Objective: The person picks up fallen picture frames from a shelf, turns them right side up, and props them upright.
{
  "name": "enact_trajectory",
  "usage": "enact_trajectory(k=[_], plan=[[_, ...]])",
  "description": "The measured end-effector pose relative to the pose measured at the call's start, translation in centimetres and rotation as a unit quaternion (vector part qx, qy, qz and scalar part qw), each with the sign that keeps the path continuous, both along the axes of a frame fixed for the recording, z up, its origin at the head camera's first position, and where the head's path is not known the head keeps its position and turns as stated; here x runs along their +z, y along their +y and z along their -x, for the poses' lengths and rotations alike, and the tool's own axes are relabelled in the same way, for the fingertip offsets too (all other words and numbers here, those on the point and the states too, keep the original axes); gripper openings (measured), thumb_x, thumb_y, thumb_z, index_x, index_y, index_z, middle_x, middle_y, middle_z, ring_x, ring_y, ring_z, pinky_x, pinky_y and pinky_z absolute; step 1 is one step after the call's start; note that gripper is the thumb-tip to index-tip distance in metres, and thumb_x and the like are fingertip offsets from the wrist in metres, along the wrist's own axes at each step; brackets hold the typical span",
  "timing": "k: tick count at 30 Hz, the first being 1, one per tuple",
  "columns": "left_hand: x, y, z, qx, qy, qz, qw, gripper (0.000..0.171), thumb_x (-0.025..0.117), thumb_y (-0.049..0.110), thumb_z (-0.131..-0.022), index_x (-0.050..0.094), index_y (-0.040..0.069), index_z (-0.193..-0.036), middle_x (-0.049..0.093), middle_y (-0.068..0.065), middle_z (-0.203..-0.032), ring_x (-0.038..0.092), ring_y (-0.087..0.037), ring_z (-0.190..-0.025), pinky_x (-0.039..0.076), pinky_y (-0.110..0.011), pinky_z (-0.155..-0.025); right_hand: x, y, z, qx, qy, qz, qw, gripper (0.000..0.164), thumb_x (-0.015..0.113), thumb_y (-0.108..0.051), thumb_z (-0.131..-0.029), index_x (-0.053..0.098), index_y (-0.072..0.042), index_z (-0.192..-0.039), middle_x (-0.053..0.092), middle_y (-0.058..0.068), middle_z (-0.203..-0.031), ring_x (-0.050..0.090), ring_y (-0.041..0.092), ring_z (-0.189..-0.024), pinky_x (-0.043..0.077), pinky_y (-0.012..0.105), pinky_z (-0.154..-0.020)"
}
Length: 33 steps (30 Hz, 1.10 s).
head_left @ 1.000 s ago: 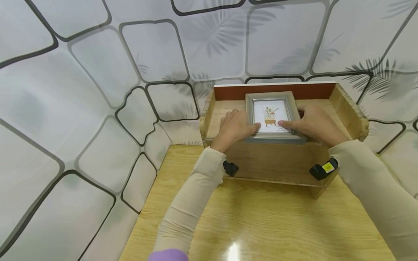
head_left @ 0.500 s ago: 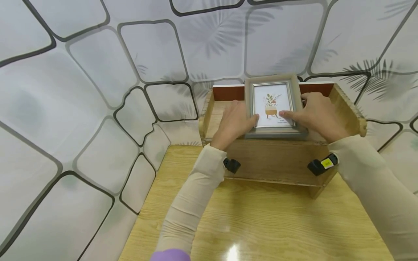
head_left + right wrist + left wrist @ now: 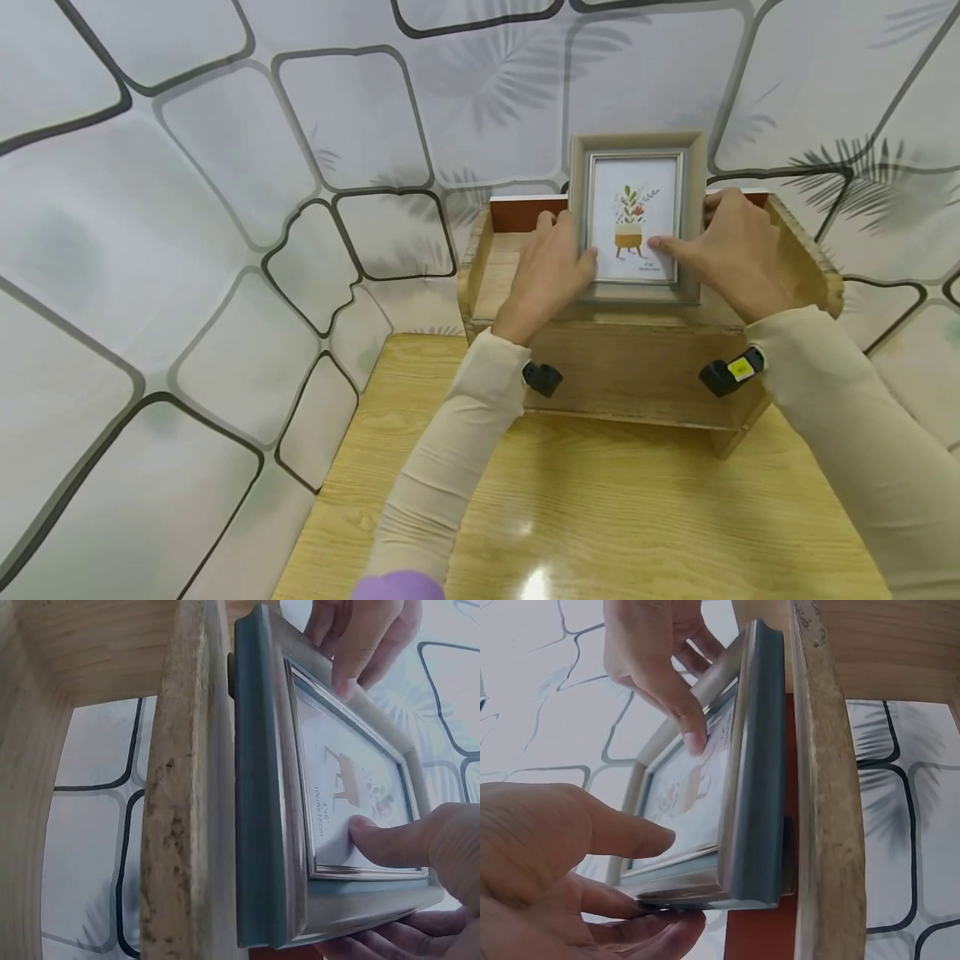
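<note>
A silvery picture frame [image 3: 693,167] with a plant print stands nearly upright over the top shelf of a small wooden rack [image 3: 615,358]. Its left side is gripped by my left hand [image 3: 546,271], thumb on the front and fingers behind the edge. My right hand [image 3: 738,254] holds the other side, the thumb pressing on the print. In the left wrist view the picture frame [image 3: 754,787] leans back, its blue-grey lower edge close to the shelf's front. From the right wrist view, fingers of the right hand [image 3: 420,844] wrap under the frame's side.
The rack stands on a yellow wood-grain table [image 3: 600,500], close to a patterned wall [image 3: 495,108]. Raised wooden side panels [image 3: 802,242] and a red-brown back strip [image 3: 525,215] bound the top shelf. Another patterned wall rises at the left.
The picture frame has tilted up from lying nearly flat to nearly upright, its top rising above the rack's back. Both hands have kept hold and moved slightly up with it.
</note>
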<state>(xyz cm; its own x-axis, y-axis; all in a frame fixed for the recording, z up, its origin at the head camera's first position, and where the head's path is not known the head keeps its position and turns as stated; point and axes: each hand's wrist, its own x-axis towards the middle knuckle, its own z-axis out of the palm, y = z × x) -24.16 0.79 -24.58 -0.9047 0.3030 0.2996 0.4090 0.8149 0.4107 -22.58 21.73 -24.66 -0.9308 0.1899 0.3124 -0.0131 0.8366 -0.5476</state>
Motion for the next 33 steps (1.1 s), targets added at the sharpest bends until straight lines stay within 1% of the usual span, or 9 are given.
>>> enact_trajectory(k=[4, 8, 11, 15, 20, 23, 26, 30, 33], plan=[[-0.2, 0.3, 0.0, 0.007, -0.001, -0.017, 0.9998, 0.049, 0.058, 0.029, -0.103, 0.050, -0.004, -0.138, 0.052, -0.018, -0.129, 0.060, -0.025, -0.093, 0.051, -0.036, -0.083, -0.1, -0.1, 0.0, -0.011, 0.042, 0.015, 0.999, 0.079, 0.078, -0.046, -0.085, 0.050, 0.012, -0.132, 0.060, 0.031, -0.113, 0.058, 0.046, -0.098, 0.043, 0.060, -0.084], [-0.5, 0.5, 0.1, 0.015, -0.001, -0.035, 0.9993, 0.059, 0.058, 0.028, -0.103, 0.041, -0.004, -0.149, 0.050, -0.019, -0.137, 0.060, -0.028, -0.107, 0.049, -0.038, -0.095, -0.2, -0.2, 0.1, -0.014, 0.077, 0.024, 0.997, 0.076, 0.080, -0.039, -0.085, 0.048, 0.012, -0.131, 0.059, 0.033, -0.115, 0.056, 0.048, -0.102, 0.039, 0.063, -0.090], [-0.6, 0.5, 0.2, 0.018, 0.000, -0.057, 0.9982, 0.061, 0.058, 0.027, -0.104, 0.038, -0.003, -0.152, 0.049, -0.018, -0.140, 0.059, -0.028, -0.114, 0.047, -0.038, -0.100, -0.4, -0.2, 0.3, -0.018, 0.094, 0.034, 0.995, 0.075, 0.081, -0.037, -0.085, 0.046, 0.012, -0.131, 0.057, 0.032, -0.115, 0.055, 0.048, -0.102, 0.037, 0.063, -0.092], [-0.7, 0.6, 0.1, 0.019, 0.001, -0.090, 0.9957, 0.060, 0.058, 0.027, -0.103, 0.038, -0.002, -0.152, 0.051, -0.016, -0.139, 0.057, -0.027, -0.119, 0.045, -0.038, -0.103, -0.7, -0.2, 0.4, -0.023, 0.112, 0.039, 0.993, 0.073, 0.081, -0.035, -0.084, 0.046, 0.011, -0.128, 0.056, 0.028, -0.108, 0.054, 0.045, -0.096, 0.037, 0.061, -0.089], [-0.9, 0.8, 0.2, 0.022, 0.012, -0.122, 0.9922, 0.059, 0.058, 0.028, -0.103, 0.040, 0.000, -0.151, 0.052, -0.015, -0.139, 0.055, -0.027, -0.124, 0.043, -0.040, -0.106, -0.9, -0.2, 0.5, -0.022, 0.129, 0.043, 0.990, 0.070, 0.082, -0.033, -0.084, 0.046, 0.011, -0.126, 0.055, 0.025, -0.100, 0.053, 0.043, -0.091, 0.037, 0.059, -0.086], [-1.0, 0.9, 0.3, 0.017, 0.024, -0.142, 0.9895, 0.055, 0.058, 0.026, -0.103, 0.042, 0.000, -0.149, 0.053, -0.015, -0.137, 0.057, -0.027, -0.122, 0.043, -0.040, -0.105, -1.0, -0.2, 0.5, -0.023, 0.138, 0.050, 0.989, 0.069, 0.081, -0.032, -0.084, 0.045, 0.010, -0.125, 0.055, 0.024, -0.100, 0.053, 0.042, -0.090, 0.037, 0.058, -0.085], [-1.2, 0.9, 0.4, 0.009, 0.035, -0.163, 0.9860, 0.050, 0.058, 0.023, -0.103, 0.045, 0.000, -0.146, 0.055, -0.014, -0.133, 0.058, -0.025, -0.119, 0.044, -0.040, -0.103, -1.0, -0.1, 0.5, -0.025, 0.141, 0.054, 0.988, 0.067, 0.081, -0.031, -0.084, 0.044, 0.009, -0.124, 0.054, 0.022, -0.099, 0.051, 0.039, -0.088, 0.036, 0.054, -0.081], [-1.4, 0.7, 0.6, 0.001, 0.039, -0.182, 0.9825, 0.044, 0.057, 0.019, -0.104, 0.048, 0.000, -0.142, 0.057, -0.012, -0.128, 0.058, -0.021, -0.114, 0.047, -0.036, -0.096, -1.0, 0.0, 0.6, -0.023, 0.140, 0.058, 0.988, 0.065, 0.081, -0.032, -0.085, 0.044, 0.006, -0.122, 0.053, 0.019, -0.099, 0.049, 0.033, -0.085, 0.035, 0.045, -0.076], [-1.6, 0.4, 0.8, -0.003, 0.037, -0.195, 0.9801, 0.040, 0.058, 0.017, -0.103, 0.050, 0.002, -0.139, 0.060, -0.009, -0.124, 0.061, -0.018, -0.109, 0.048, -0.032, -0.091, -1.2, 0.1, 0.5, -0.017, 0.142, 0.064, 0.988, 0.059, 0.080, -0.031, -0.087, 0.044, 0.003, -0.119, 0.054, 0.019, -0.100, 0.049, 0.031, -0.084, 0.034, 0.042, -0.074]])
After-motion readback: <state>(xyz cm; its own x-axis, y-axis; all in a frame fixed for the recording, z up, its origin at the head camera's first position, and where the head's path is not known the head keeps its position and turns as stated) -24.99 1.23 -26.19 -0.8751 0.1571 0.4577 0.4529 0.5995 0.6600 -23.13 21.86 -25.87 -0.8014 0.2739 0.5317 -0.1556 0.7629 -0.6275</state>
